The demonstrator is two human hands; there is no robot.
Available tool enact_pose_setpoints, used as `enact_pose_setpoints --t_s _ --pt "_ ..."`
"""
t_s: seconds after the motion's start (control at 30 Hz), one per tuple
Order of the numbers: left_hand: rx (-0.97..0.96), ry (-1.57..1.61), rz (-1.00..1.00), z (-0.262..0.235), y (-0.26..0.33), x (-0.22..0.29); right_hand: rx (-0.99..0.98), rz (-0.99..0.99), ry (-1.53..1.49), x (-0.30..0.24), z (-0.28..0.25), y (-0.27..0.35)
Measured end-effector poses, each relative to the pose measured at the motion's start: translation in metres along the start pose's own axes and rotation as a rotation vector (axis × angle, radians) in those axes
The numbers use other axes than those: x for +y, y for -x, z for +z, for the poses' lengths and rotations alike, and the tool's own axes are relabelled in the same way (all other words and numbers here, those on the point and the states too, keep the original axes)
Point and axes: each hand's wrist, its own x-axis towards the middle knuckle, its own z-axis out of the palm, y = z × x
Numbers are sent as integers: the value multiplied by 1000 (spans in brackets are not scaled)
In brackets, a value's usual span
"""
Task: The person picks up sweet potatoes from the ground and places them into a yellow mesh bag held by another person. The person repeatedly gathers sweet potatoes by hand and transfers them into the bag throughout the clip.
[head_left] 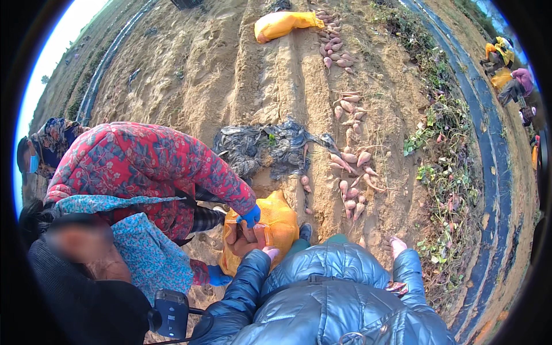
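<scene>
A yellow mesh sack [280, 221] stands open on the soil just left of my legs, with sweet potatoes [244, 241] in its mouth. My left hand [271, 252] is closed at the sack's near right edge, its fingers partly hidden. Over the same opening is a co-worker's blue-gloved hand [251, 216]; their other blue glove [218, 275] is low beside the sack. Away to the right, my right hand [397, 246] is held out above the bare soil, fingers apart and nothing in it. Loose sweet potatoes [352, 198] lie in a row ahead of me.
Crumpled black plastic film [270, 146] lies beyond the sack. Farther off rests a filled yellow sack [287, 24] beside more sweet potatoes [334, 47]. Cut vines [440, 172] and a long strip of dark film [493, 172] run along the right. The co-worker in a flowered jacket [132, 161] bends close on my left.
</scene>
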Motion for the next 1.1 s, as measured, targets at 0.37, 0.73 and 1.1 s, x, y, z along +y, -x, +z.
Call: enact_pose_setpoints --t_s 0.37,0.73,1.1 --pt "-7 -146 45 40 -67 -72 -172 -36 390 -134 39 -46" --pt "37 247 -174 -180 -166 116 -531 -275 1094 -384 163 -202" --pt "97 406 -199 -298 -203 231 -293 -337 860 -623 251 -249"
